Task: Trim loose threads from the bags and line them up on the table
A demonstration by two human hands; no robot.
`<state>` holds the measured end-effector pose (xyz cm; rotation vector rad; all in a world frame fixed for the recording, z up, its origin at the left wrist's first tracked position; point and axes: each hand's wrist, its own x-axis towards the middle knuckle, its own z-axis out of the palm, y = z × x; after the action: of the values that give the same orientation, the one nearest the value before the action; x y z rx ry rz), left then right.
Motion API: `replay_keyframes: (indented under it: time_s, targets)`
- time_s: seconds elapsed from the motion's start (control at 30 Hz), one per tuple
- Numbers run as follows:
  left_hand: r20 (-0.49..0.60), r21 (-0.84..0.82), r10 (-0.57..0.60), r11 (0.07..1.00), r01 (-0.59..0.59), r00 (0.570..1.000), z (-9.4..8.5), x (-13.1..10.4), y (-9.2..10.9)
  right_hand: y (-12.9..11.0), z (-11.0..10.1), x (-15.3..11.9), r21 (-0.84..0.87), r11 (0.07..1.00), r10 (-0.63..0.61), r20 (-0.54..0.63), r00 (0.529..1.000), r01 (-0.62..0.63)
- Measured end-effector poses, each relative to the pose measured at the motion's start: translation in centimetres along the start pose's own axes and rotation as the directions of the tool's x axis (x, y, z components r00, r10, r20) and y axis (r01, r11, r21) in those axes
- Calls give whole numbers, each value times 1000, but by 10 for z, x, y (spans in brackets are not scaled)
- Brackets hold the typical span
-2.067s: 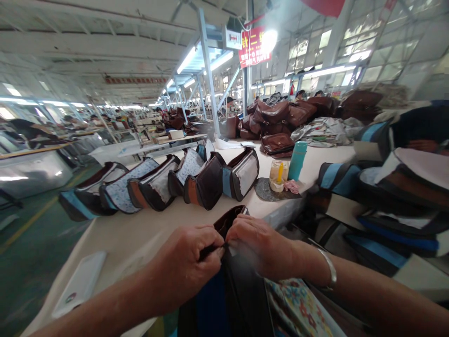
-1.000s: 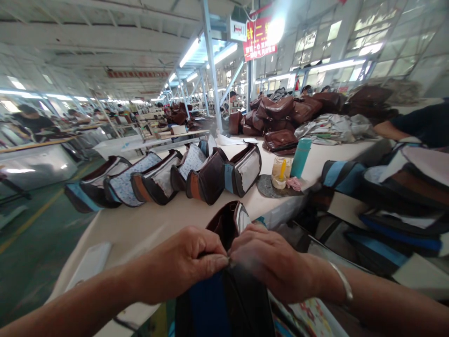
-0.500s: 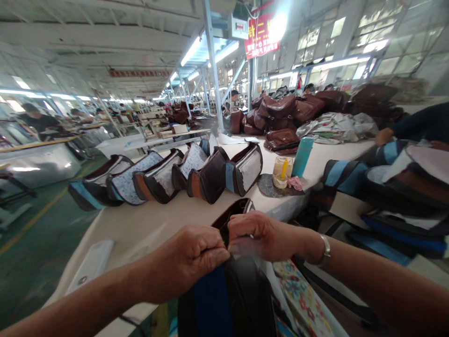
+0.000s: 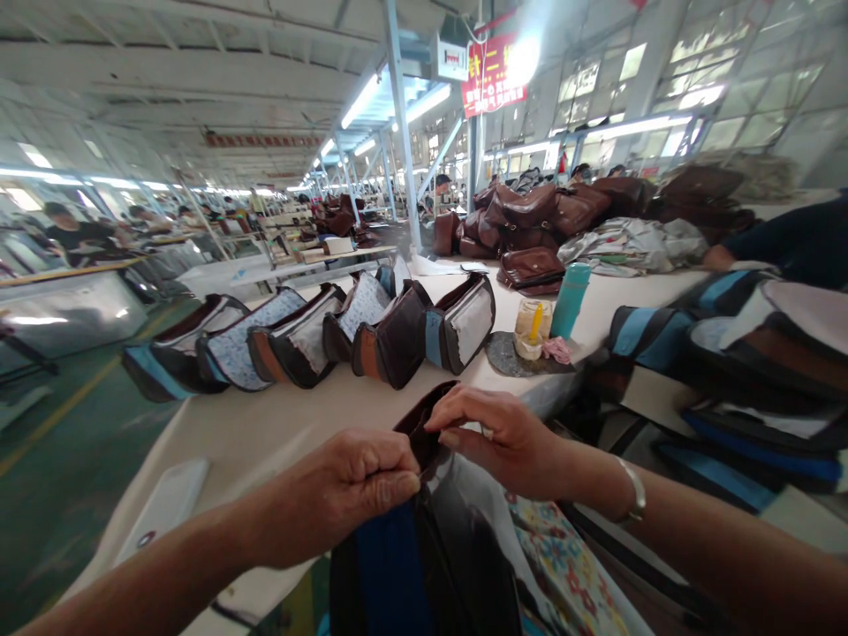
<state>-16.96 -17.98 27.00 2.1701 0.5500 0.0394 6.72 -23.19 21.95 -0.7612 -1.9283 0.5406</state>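
A dark bag with a blue stripe hangs below my two hands at the near table edge. My left hand is closed in a fist on its upper edge, thumb on top. My right hand is at the same rim, its thumb and bent fingertips close together on the dark brown edge. A pale lining and floral printed fabric show below my right hand. The inside of the bag is mostly hidden by my hands.
On the table, a row of unfinished bags stands behind my hands. A glue pot and teal bottle sit to their right. Stacked bag parts lie at right near a co-worker's arm. A white object lies left.
My right hand has loosened from a tight fist to bent fingers and moved slightly right, away from my left hand. More of the bag's rim and pale lining shows. My left hand keeps its grip.
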Motion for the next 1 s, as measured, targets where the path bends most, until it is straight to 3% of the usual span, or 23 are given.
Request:
replay_keyframes:
  time_s: [0.07, 0.2, 0.33, 0.57, 0.67, 0.77, 0.9, 1.0]
  targets:
    - [-14, -38, 44, 998, -45, 999, 0, -1, 2, -4, 7, -9, -193, 974, -145, -137, 980, 117]
    - [-50, -97, 105, 989, -110, 993, 2, -2, 6, -10, 19, -27, -453, 855, -322, -84, 943, 252]
    - [-71, -117, 103, 987, -110, 992, 5, -2, 5, -14, 29, -33, -533, 793, -405, -103, 908, 293]
    - [-71, -106, 79, 991, -86, 994, 7, -4, 7, -23, 26, -26, -592, 739, -367, 46, 929, 322]
    - [-72, -97, 56, 993, -63, 996, 7, -3, 9, -29, 20, -22, -630, 700, -282, 188, 941, 336]
    - [-72, -84, 50, 995, -56, 996, 6, -1, 12, -29, 18, -17, -655, 653, -234, 302, 924, 379]
    - [-56, -82, 38, 996, -43, 998, 5, 1, 11, -27, 15, -12, -639, 655, -259, 313, 914, 405]
    - [-56, -89, 29, 995, -34, 998, 3, 0, 6, -33, 8, -10, -566, 754, -201, 283, 938, 333]
